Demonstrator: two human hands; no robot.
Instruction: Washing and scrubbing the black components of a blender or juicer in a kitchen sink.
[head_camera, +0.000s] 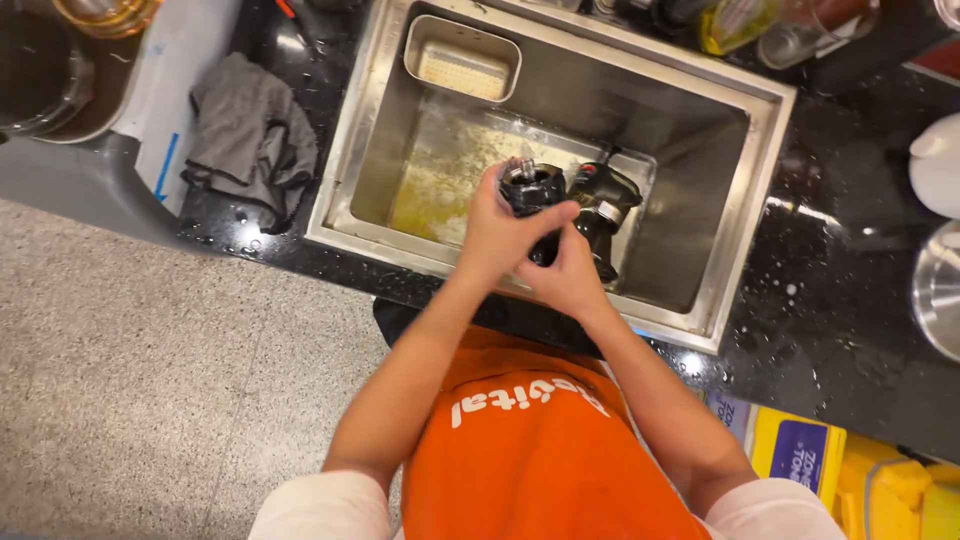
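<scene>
Two hands, left hand (497, 232) and right hand (568, 275), around black part (532, 188)

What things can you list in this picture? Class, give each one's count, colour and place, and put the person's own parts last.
sink: one, steel, set into the black counter.
black part: one, held over the sink in both hands.
second black part: one, in the sink, right of the hands.
steel tray: one, pale insert, on the sink's back corner.
grey cloth: one, crumpled, on the counter left of the sink.
black counter: one, wet, around the sink.
yellow containers: at least two, low right, below the counter.
orange apron: one, on the person.
left hand: gripping the black part.
right hand: under the black part, holding it.
</scene>
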